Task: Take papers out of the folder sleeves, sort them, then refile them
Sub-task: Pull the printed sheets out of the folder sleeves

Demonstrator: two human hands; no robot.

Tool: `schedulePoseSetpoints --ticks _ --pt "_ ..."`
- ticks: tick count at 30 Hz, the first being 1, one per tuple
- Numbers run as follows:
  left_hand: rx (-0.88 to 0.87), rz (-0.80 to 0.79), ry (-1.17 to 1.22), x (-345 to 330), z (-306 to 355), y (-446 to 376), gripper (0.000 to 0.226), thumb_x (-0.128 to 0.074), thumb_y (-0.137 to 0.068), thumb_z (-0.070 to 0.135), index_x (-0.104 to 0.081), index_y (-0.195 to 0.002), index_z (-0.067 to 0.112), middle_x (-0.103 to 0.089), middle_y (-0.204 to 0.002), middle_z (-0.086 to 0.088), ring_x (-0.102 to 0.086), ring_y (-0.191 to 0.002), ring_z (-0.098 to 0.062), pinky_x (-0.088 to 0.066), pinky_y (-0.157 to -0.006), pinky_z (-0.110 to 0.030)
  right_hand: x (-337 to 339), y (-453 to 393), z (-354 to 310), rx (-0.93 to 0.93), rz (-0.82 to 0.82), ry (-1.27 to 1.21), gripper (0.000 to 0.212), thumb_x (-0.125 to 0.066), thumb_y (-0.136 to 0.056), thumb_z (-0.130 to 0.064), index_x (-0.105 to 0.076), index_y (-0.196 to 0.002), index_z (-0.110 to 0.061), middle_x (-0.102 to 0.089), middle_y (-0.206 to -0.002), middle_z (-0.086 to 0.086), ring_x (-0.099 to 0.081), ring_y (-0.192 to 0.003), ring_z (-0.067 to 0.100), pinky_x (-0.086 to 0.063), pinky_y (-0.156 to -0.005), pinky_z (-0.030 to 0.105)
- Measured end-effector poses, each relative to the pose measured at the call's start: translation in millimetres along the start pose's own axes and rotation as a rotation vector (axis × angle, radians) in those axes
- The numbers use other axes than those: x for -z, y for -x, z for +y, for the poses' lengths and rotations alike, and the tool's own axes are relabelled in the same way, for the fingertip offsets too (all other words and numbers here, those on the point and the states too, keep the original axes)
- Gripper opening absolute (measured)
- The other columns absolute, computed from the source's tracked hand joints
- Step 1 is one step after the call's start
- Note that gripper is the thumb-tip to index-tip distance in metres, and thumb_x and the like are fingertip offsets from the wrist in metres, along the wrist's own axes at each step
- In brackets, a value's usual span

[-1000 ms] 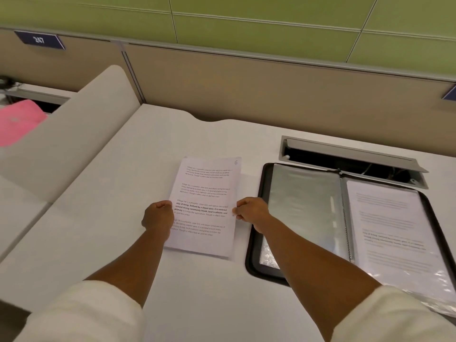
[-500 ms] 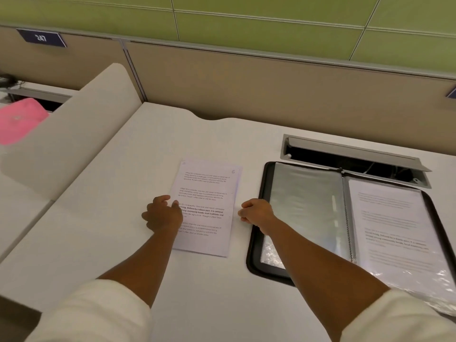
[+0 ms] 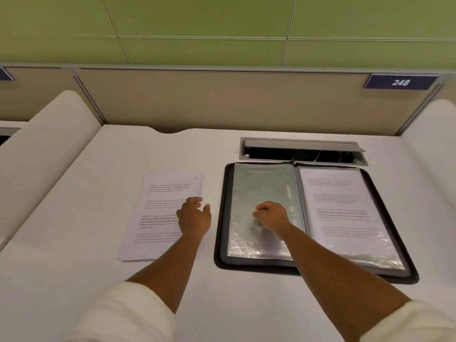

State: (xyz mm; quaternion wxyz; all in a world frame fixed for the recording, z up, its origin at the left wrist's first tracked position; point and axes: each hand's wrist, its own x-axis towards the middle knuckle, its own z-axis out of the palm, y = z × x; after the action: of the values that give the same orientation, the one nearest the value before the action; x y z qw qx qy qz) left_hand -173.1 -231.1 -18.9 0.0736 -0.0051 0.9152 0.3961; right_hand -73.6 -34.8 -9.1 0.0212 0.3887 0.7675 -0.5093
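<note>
Entry: the paper stack (image 3: 160,213) is laid on the counter (image 3: 74,243) at 9 o'clock of the open folder (image 3: 313,218), just beside its black edge, printed side up with a "6" pencilled at the top corner. A second ago both edges of the stack were being squared between the two hands; that hold has since been given up. The left hand (image 3: 195,218) is now rested over the stack's right edge, fingers released and spread, nothing grasped. The right hand (image 3: 271,215) has been carried across to 3 o'clock and is placed over the folder's left sleeve (image 3: 259,183), fingers loosely curled; whether the plastic is pinched cannot be told.

The left sleeve appears emptied, while a printed sheet (image 3: 343,213) is seen inside the right sleeve at 3 o'clock of the spine.

Judgement: squaring of the removed papers is taken as finished, and attention has been shifted to the folder, probably so the next page can be turned or the remaining sheet withdrawn.
</note>
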Motion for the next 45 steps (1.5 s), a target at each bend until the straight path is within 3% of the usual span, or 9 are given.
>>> schedulePoseSetpoints --ticks 5,18,23,26,33,36,40,43,45 --pt "-0.091 -0.135 -0.019 -40.0 27.5 28.6 0.036 -0.063 -0.095 0.035 -0.057 -0.127 0.020 -0.064 -0.126 0.000 -0.053 -0.119 -0.024 -0.044 -0.097 -0.036 46.8 12.7 29.9 -0.024 0.107 0.084 0.035 -0.061 -0.085 -0.017 -0.066 -0.119 -0.020 -0.066 -0.119 -0.006 -0.058 -0.099 0.010 -0.043 -0.085 0.022" --pt "-0.280 -0.308 -0.197 -124.3 76.8 111.1 0.036 -0.056 -0.098 0.036 -0.053 -0.131 0.023 -0.055 -0.134 -0.002 -0.043 -0.130 -0.023 -0.043 -0.104 -0.040 144.2 48.8 124.4 -0.230 0.485 0.320 0.055 -0.062 -0.088 -0.025 -0.046 -0.140 -0.011 -0.046 -0.140 0.012 -0.037 -0.133 0.030 -0.037 -0.107 0.045" --pt "-0.247 -0.343 -0.238 -135.2 77.1 124.8 0.039 -0.054 -0.098 0.035 -0.053 -0.134 0.020 -0.054 -0.138 -0.003 -0.045 -0.130 -0.025 -0.041 -0.103 -0.040 150.4 55.3 146.1 -0.520 0.467 0.369 0.079 -0.060 -0.087 -0.045 -0.024 -0.147 -0.009 -0.018 -0.156 0.022 -0.010 -0.147 0.038 -0.012 -0.119 0.055" --pt "-0.233 -0.353 -0.222 -136.5 77.8 125.5 0.041 -0.054 -0.098 0.034 -0.052 -0.135 0.018 -0.053 -0.139 -0.003 -0.044 -0.131 -0.025 -0.040 -0.104 -0.039 146.7 56.4 153.1 -0.532 0.427 0.349 0.088 -0.057 -0.090 -0.047 -0.010 -0.152 -0.005 -0.006 -0.160 0.024 0.000 -0.149 0.038 -0.004 -0.121 0.053" --pt "-0.174 -0.364 -0.155 -136.0 82.0 125.4 0.044 -0.054 -0.099 0.038 -0.050 -0.138 0.018 -0.054 -0.138 -0.004 -0.047 -0.130 -0.025 -0.041 -0.104 -0.040 140.8 46.1 151.3 -0.264 0.403 0.339 0.056 -0.045 -0.093 -0.015 -0.027 -0.144 -0.004 -0.040 -0.145 0.014 -0.030 -0.141 0.032 -0.011 -0.121 0.048" --pt "-0.197 -0.254 -0.055 -135.4 85.2 128.1 0.038 -0.056 -0.098 0.037 -0.054 -0.131 0.019 -0.059 -0.129 -0.002 -0.053 -0.122 -0.025 -0.046 -0.102 -0.044 135.6 46.3 135.8 -0.099 0.344 0.099 0.043 -0.038 -0.094 -0.006 -0.040 -0.138 -0.003 -0.050 -0.139 0.014 -0.049 -0.126 0.033 -0.035 -0.112 0.051" --pt "-0.470 0.015 0.095 -127.0 101.7 138.1 0.020 -0.058 -0.097 0.030 -0.057 -0.116 0.024 -0.061 -0.103 0.011 -0.053 -0.100 -0.013 -0.047 -0.090 -0.037 126.4 54.9 108.1 0.034 0.200 -0.196 0.047 -0.045 -0.103 -0.021 -0.035 -0.148 -0.010 -0.052 -0.143 0.007 -0.051 -0.129 0.029 -0.041 -0.107 0.041" --pt "-0.665 0.092 0.086 -123.4 123.5 145.2 0.018 -0.057 -0.096 0.031 -0.057 -0.113 0.025 -0.058 -0.094 0.012 -0.049 -0.093 -0.011 -0.039 -0.085 -0.030 129.3 60.2 88.9 0.034 -0.043 -0.453 0.049 -0.057 -0.097 -0.044 -0.047 -0.139 -0.020 -0.062 -0.124 -0.012 -0.057 -0.121 0.015 -0.047 -0.102 0.035" --pt "-0.778 0.112 0.037 -126.1 137.2 151.3 0.020 -0.053 -0.095 0.035 -0.058 -0.111 0.023 -0.058 -0.093 0.009 -0.048 -0.092 -0.010 -0.035 -0.085 -0.027 130.1 56.5 89.5 0.035 -0.109 -0.602 0.038 -0.058 -0.097 -0.043 -0.057 -0.127 -0.019 -0.072 -0.111 -0.007 -0.067 -0.108 0.012 -0.052 -0.098 0.036"
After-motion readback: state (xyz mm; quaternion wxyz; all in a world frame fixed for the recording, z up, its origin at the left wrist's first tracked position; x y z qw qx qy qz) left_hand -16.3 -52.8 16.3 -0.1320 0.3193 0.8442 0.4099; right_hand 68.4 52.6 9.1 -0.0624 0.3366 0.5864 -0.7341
